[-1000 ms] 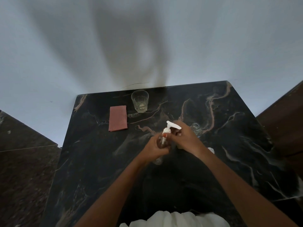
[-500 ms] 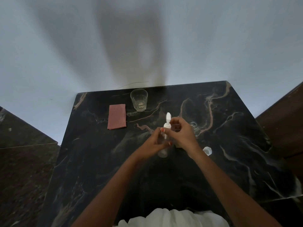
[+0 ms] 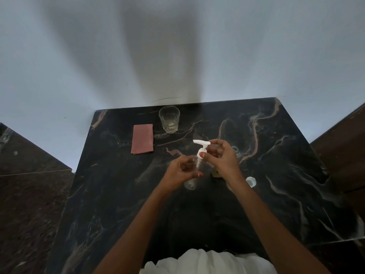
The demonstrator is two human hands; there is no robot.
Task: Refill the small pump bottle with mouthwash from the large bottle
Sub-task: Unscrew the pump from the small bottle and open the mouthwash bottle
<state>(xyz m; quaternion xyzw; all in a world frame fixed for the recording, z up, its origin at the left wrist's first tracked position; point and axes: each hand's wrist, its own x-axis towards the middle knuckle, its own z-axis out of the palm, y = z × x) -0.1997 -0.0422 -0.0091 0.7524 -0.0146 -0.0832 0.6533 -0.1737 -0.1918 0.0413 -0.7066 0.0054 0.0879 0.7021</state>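
Pump bottle [image 3: 190,183] gripped in left hand [image 3: 181,173], tilted. Pump [image 3: 201,144] pinched at collar by right hand [image 3: 221,159]. Large bottle [image 3: 236,150] mostly hidden behind right hand. Cap [image 3: 250,181] just right of right wrist. Cloth [image 3: 142,138], glass [image 3: 169,119] beyond left hand.

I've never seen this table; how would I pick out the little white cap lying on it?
Start at the black marble table. Beside the person's right wrist, on its right side, lies the cap, small, round and white on dark stone. Unlike the white pump top gripped by the right hand, no hand holds it.
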